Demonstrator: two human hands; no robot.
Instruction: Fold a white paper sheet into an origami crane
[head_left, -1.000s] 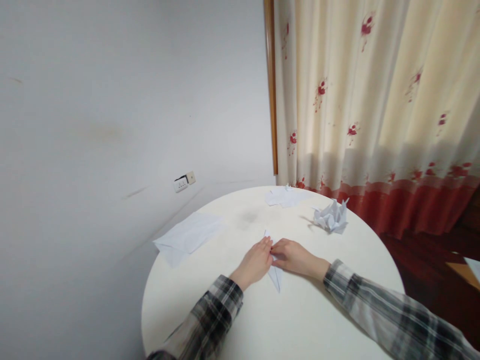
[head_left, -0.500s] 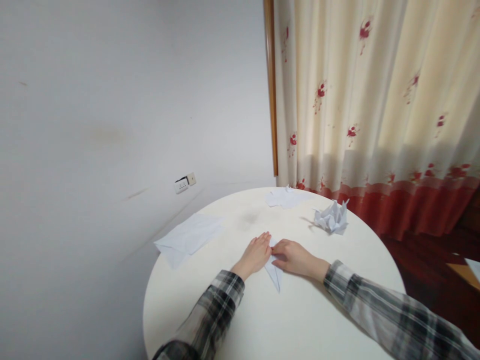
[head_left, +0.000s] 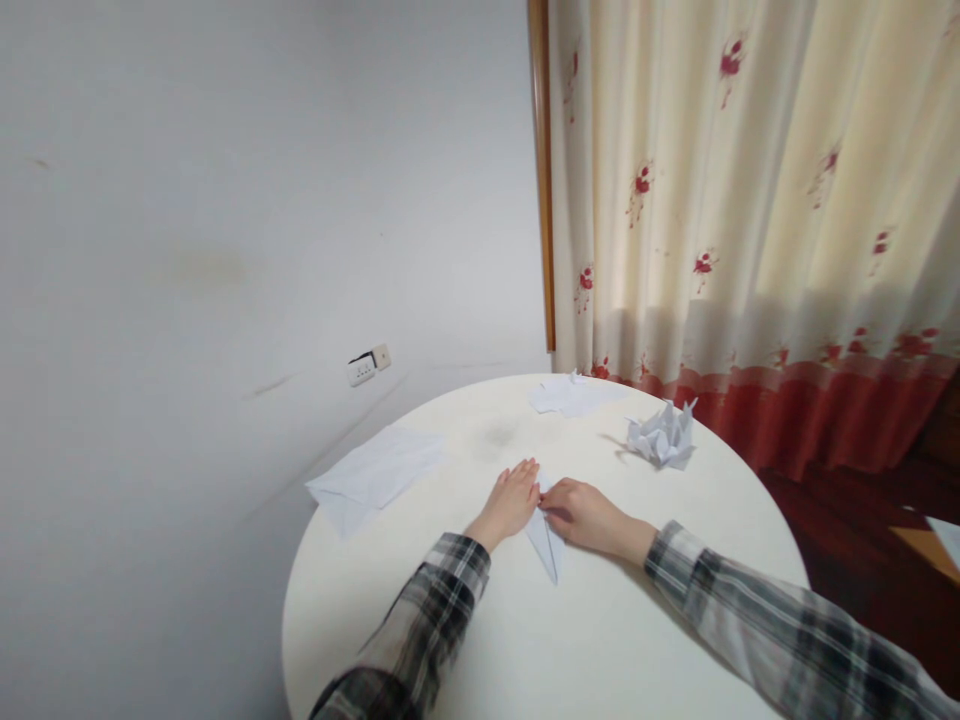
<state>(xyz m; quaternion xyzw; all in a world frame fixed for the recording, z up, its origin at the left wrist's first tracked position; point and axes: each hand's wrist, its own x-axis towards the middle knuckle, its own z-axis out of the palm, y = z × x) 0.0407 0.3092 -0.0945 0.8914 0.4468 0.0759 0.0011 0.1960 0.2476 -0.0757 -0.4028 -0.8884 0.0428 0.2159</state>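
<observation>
A folded piece of white paper (head_left: pixel 546 548) lies on the round white table, its narrow point toward me. My left hand (head_left: pixel 513 500) rests flat across its left side with the fingers stretched out. From the right, my right hand (head_left: pixel 586 512) pinches the paper's edge between thumb and fingers, close to the left fingertips. The two hands cover the middle of the paper, and part of its far end shows between them.
White paper sheets (head_left: pixel 379 465) lie at the table's (head_left: pixel 615 650) left edge. Several folded paper pieces (head_left: pixel 664 437) are clustered at the right. More paper (head_left: pixel 570 396) lies at the far edge. Beyond stand a wall with a socket (head_left: pixel 361 371) and a flowered curtain (head_left: pixel 675 250).
Both hands stay at the folded paper with almost no movement. The right fingers look slightly more closed on its edge. The view has shifted a little.
</observation>
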